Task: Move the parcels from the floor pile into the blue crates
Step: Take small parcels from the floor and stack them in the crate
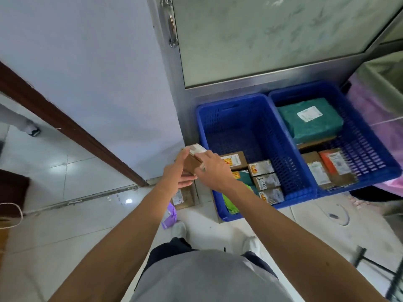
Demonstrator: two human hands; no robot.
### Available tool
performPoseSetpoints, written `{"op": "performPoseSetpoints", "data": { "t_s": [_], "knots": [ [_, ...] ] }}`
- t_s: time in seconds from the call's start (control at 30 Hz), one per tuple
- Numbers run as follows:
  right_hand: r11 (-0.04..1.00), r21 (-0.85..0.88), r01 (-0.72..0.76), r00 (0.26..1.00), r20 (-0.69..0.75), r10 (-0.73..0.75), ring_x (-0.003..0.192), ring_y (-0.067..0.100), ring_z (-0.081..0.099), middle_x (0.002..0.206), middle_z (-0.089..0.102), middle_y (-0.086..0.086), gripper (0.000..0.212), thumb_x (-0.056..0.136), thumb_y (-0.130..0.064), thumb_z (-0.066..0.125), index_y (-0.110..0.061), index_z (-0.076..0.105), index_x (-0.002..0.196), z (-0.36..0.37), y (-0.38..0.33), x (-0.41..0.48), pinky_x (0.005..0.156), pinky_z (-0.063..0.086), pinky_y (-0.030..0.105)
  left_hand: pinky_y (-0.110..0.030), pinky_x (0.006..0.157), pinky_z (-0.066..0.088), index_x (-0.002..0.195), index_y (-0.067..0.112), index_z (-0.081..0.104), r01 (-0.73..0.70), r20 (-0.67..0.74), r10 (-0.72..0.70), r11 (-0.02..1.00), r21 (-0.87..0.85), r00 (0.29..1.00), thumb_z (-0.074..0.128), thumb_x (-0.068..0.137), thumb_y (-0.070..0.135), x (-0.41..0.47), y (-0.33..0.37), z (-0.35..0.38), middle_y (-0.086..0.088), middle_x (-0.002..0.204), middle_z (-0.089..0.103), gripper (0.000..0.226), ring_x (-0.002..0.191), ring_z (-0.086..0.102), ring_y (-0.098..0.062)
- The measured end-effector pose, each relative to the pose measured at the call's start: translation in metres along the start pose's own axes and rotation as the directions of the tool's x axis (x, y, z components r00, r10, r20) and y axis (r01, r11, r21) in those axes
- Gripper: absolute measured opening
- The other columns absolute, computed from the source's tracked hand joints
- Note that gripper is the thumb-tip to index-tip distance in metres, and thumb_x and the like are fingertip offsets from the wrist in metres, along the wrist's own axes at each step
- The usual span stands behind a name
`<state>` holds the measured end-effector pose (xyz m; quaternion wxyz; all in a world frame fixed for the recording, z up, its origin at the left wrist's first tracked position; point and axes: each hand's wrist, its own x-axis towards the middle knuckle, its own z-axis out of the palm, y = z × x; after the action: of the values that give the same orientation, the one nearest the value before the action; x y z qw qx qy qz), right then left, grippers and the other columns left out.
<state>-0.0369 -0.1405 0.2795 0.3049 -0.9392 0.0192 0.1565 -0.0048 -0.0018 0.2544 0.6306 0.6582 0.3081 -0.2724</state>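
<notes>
Both hands hold a small brown cardboard parcel (pixel 193 161) with a white label, just left of the left blue crate (pixel 244 105). My left hand (pixel 180 172) lies along its left side with straight fingers. My right hand (pixel 212 171) grips its right side from above. The left crate holds several small labelled boxes (pixel 261 167) and a green packet at its near end. The right blue crate (pixel 366 136) holds a large teal parcel (pixel 309 119) and several boxes. Below my hands a brown box (pixel 185 197) and a purple packet (pixel 169 216) lie on the floor.
A white wall and a brown door frame (pixel 65 125) stand to the left. A metal-framed glass door (pixel 261 40) rises behind the crates. My feet (pixel 250 245) are on the white tiled floor. A purple-pink sheet (pixel 381 118) lies right of the crates.
</notes>
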Motion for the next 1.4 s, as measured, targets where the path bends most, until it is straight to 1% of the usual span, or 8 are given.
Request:
{"op": "performPoseSetpoints", "data": {
  "t_s": [0.23,0.5,0.6,0.73,0.83,1.0,1.2,1.4],
  "knots": [
    [0.982,-0.04,0.187,0.982,0.008,-0.186,0.131,0.022,0.043,0.144,0.048,-0.001,0.055,0.092,-0.028,0.053,-0.022,0.045,0.147,-0.035,0.077,-0.048,0.104,0.043,0.042,-0.037,0.071,0.061,0.133,0.008,0.053,0.007,-0.094,-0.018,0.994,-0.112,0.995,0.07,0.064,0.079,-0.035,-0.034,0.081,-0.015,0.108,0.072,0.1,0.084,0.075,-0.028],
    [0.964,-0.028,0.265,0.964,0.044,-0.263,0.129,0.021,0.048,0.143,0.049,-0.003,0.052,0.095,-0.03,0.053,-0.02,0.045,0.146,-0.062,0.142,-0.071,0.102,0.046,0.041,-0.038,0.083,0.061,0.129,0.021,0.059,0.007,-0.06,-0.015,0.993,-0.121,0.998,0.073,0.073,0.065,-0.059,-0.056,0.137,-0.007,0.114,0.073,0.073,0.081,0.077,-0.023],
    [0.977,0.021,0.212,0.976,0.046,-0.213,0.128,0.021,0.05,0.147,0.045,-0.002,0.053,0.097,-0.028,0.053,-0.019,0.041,0.148,-0.065,0.151,-0.069,0.098,0.046,0.039,-0.041,0.089,0.059,0.13,0.021,0.057,-0.002,-0.047,-0.004,0.992,-0.128,0.999,0.073,0.074,0.06,-0.057,-0.053,0.142,-0.009,0.116,0.071,0.07,0.084,0.077,-0.025],
    [0.994,0.108,0.016,1.0,0.025,-0.018,0.111,0.026,0.057,0.146,0.04,0.002,0.064,0.095,-0.028,0.052,-0.021,0.023,0.152,-0.066,0.161,-0.062,0.084,0.05,0.042,-0.042,0.087,0.06,0.128,0.019,0.056,0.005,-0.049,-0.012,0.99,-0.14,0.999,0.073,0.081,0.047,-0.045,-0.05,0.142,-0.012,0.113,0.072,0.058,0.088,0.076,-0.028],
    [0.991,0.08,-0.108,0.994,0.035,0.106,0.127,0.032,0.051,0.159,0.028,0.005,0.072,0.098,-0.029,0.05,-0.015,0.013,0.158,-0.072,0.172,-0.054,0.095,0.045,0.046,-0.042,0.089,0.059,0.127,0.015,0.056,-0.007,0.003,0.008,0.994,-0.113,1.0,0.073,0.085,0.038,-0.028,-0.049,0.138,-0.012,0.112,0.072,0.051,0.097,0.074,-0.027],
    [0.971,0.049,-0.232,0.97,0.09,0.227,0.135,0.034,0.044,0.163,0.024,0.007,0.074,0.1,-0.032,0.05,-0.015,0.009,0.159,-0.083,0.186,-0.044,0.103,0.041,0.047,-0.042,0.093,0.057,0.119,0.014,0.06,0.03,0.093,-0.02,0.994,-0.109,0.995,0.071,0.088,0.027,0.001,-0.04,0.137,-0.014,0.11,0.071,0.035,0.102,0.07,-0.028],
    [0.972,-0.025,-0.236,0.969,0.066,0.237,0.137,0.034,0.044,0.164,0.021,0.007,0.081,0.099,-0.034,0.054,-0.015,0.005,0.16,-0.105,0.196,-0.022,0.102,0.043,0.047,-0.04,0.091,0.057,0.127,0.007,0.056,-0.038,0.171,0.039,0.999,-0.008,0.985,0.073,0.087,0.023,0.028,-0.01,0.143,-0.015,0.117,0.069,0.046,0.107,0.068,-0.027],
    [0.987,-0.13,-0.096,0.994,-0.072,0.087,0.138,0.03,0.035,0.154,0.027,0.009,0.091,0.09,-0.035,0.064,-0.013,0.009,0.159,-0.128,0.202,0.007,0.105,0.042,0.047,-0.038,0.092,0.058,0.12,0.013,0.06,-0.117,0.164,0.104,0.991,0.071,0.981,0.075,0.084,0.028,0.04,0.017,0.16,-0.013,0.114,0.069,0.042,0.105,0.068,-0.025]
  ]
}}
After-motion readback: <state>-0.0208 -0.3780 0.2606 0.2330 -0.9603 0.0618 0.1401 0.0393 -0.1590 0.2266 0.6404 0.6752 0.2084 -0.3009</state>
